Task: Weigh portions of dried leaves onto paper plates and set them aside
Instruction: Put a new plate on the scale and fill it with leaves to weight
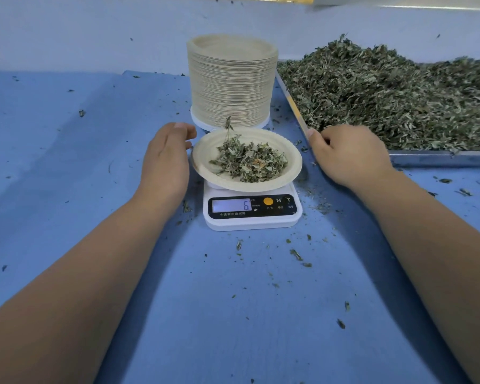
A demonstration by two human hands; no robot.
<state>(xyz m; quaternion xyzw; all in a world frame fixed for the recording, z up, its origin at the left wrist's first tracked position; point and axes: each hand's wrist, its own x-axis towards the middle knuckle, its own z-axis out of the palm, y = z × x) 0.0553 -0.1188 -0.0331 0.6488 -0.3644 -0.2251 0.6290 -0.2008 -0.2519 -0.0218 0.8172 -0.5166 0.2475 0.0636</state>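
Sitting on the small white digital scale (251, 214), the round paper plate of dried green leaves (247, 159) lies at three o'clock from the empty, loosely open left hand (166, 159), nearer than the curled, empty right hand (349, 153) by the metal tray (438, 157).

bright, even light | soft shadows | wide-angle edge bending | right edge blurred

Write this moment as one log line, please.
plate of leaves on scale | display 6 | left hand at rim | right hand by tray
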